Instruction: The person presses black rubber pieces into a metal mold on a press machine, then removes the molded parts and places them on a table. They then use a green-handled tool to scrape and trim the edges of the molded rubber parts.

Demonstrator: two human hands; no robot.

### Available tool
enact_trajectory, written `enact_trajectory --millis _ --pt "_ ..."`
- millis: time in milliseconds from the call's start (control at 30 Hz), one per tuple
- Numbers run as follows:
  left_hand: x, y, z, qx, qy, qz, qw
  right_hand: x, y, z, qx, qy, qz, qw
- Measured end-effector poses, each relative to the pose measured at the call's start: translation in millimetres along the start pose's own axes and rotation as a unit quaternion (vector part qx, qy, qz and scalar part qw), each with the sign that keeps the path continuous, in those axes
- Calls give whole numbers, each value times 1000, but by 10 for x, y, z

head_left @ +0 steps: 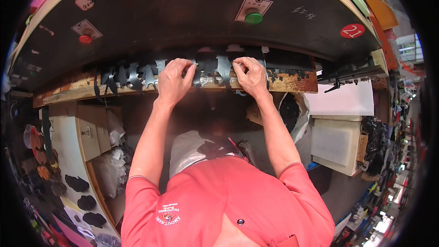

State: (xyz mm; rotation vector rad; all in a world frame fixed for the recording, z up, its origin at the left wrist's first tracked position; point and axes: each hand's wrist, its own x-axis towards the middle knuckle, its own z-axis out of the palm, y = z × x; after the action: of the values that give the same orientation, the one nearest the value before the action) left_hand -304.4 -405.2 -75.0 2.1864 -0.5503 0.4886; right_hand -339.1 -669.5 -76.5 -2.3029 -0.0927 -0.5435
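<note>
A black sheet with cut-out gaps (224, 68) lies along the front of the worn wooden board (292, 82), and ragged strips of it hang over the board's edge. My left hand (176, 80) is closed in a pinch at the sheet, left of the middle. To its right, my right hand (251, 78) also has thumb and fingers curled together on the sheet. Between my hands a narrow tongue of the black material bridges the gaps. The fingertips partly hide what they grip.
Just beyond my hands hangs a dark machine beam with a green button (254, 17) and a red button (85, 39). A black lever (334, 86) juts out at the right. Below stand a pale cabinet (68, 132) and a white stack (336, 142).
</note>
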Motion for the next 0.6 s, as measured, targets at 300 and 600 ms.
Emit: enact_trajectory --millis 300,600 --pt "78 13 -11 -7 -44 -71 996 27 34 33 -18 4 -18 1000" --pt "222 92 -171 -33 -146 -147 978 151 -7 -62 120 -28 140 983"
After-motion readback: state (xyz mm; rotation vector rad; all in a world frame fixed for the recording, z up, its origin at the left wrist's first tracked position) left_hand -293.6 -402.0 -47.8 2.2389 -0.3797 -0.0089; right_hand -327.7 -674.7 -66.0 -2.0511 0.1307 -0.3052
